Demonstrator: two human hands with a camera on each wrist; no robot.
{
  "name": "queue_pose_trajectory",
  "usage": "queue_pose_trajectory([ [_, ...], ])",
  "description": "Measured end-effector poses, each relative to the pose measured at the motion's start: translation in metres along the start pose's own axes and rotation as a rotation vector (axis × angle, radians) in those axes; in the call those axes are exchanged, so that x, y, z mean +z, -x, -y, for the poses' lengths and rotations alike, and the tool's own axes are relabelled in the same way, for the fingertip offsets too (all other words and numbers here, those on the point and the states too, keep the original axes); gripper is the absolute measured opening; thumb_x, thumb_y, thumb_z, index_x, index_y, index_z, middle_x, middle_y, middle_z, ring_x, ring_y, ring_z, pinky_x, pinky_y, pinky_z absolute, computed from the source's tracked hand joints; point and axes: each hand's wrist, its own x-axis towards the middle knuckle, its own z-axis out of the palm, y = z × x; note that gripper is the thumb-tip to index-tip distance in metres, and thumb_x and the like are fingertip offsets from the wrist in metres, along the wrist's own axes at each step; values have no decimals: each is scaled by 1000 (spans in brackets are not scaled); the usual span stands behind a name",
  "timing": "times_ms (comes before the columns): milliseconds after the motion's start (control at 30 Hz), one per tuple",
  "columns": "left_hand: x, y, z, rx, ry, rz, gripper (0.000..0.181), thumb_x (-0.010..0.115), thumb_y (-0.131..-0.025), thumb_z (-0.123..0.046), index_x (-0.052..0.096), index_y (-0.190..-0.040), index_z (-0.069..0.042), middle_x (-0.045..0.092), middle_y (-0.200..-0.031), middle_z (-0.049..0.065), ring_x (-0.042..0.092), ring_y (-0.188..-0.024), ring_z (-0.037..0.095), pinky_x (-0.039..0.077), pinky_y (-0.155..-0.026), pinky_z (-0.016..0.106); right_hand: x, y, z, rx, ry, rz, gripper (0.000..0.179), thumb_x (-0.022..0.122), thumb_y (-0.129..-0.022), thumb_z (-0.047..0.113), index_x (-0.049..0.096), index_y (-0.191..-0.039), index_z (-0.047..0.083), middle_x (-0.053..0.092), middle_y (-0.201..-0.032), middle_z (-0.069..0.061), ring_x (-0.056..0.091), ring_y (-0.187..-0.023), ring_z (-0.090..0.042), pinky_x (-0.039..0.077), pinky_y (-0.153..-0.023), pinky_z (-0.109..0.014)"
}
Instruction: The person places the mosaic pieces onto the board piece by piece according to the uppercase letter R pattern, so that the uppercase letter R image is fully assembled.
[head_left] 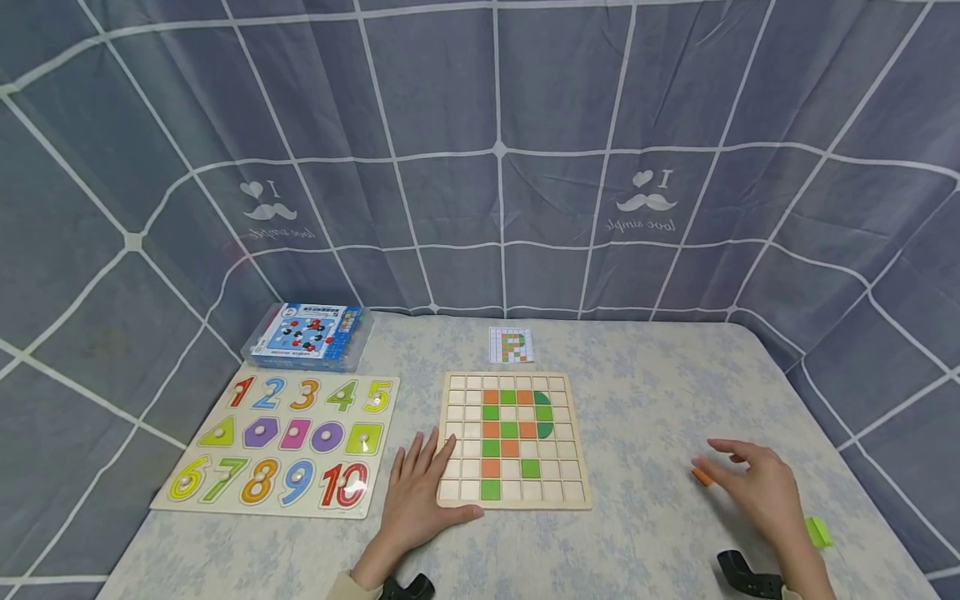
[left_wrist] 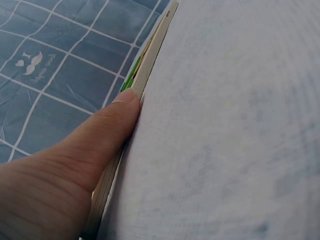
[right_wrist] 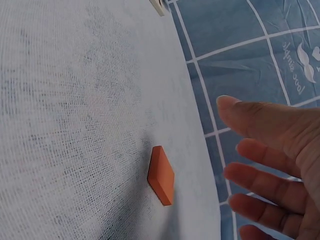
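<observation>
My left hand rests at the lower left corner of a wooden grid board, fingers spread and straight. Its thumb lies along the board's front edge, as the left wrist view also shows. Orange and green tiles on the board form a letter-like pattern, with two green rounded pieces at the upper right. Over on the right, my right hand hovers with loosely bent fingers just above an orange square tile on the tablecloth. A gap shows between thumb and fingers, and they hold nothing. Green blocks sit beside the right wrist, partly behind it.
Behind the board lies a small card printed with an orange and green letter R. A number and shape puzzle board lies to the left, with a clear plastic box behind it. A grey checked curtain surrounds the table.
</observation>
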Motion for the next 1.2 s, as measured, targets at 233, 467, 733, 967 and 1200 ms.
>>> queue_pose_trajectory([
  [233, 1, 0, 0, 8, -4, -7, 105, 69, -64, -72, 41, -146, -12, 31, -150, 17, 17, -139, 38, 10, -108, 57, -3, -7, -4, 26, 44, 150, 61, 77, -78, 41, 65, -114, -6, 62, -108, -28, 57, -92, -40, 46, -70, -54],
  [467, 1, 0, 0, 6, -6, -9, 105, 70, -64, -71, 41, -146, -12, 31, -150, 16, 17, -140, 38, 11, -108, 57, -1, -11, -6, 12, 114, 199, 60, 77, -77, 42, 67, -109, -7, 62, -107, -29, 58, -90, -43, 46, -71, -54],
  [733, 1, 0, 0, 1, 8, -8, 105, 71, -64, -70, 41, -146, -12, 30, -150, 17, 16, -140, 38, 10, -108, 57, 2, -13, -6, 59, 169, 239, 64, 76, -75, 48, 67, -107, -7, 63, -100, -27, 56, -89, -41, 44, -72, -54],
  [967, 1, -1, 0, -5, 3, 10, 105, 70, -64, -71, 39, -147, -13, 29, -151, 16, 15, -140, 37, 9, -108, 56, 4, -14, -6, 77, 188, 260, 62, 79, -72, 47, 69, -103, -6, 63, -97, -24, 56, -90, -42, 45, -71, -54],
  [1200, 0, 0, 0, 12, -7, -13, 104, 69, -65, -71, 41, -146, -12, 31, -150, 17, 18, -139, 38, 12, -107, 57, 7, -15, -6, 101, 202, 274, 62, 81, -68, 47, 70, -100, -5, 63, -94, -22, 57, -86, -40, 45, -68, -53],
])
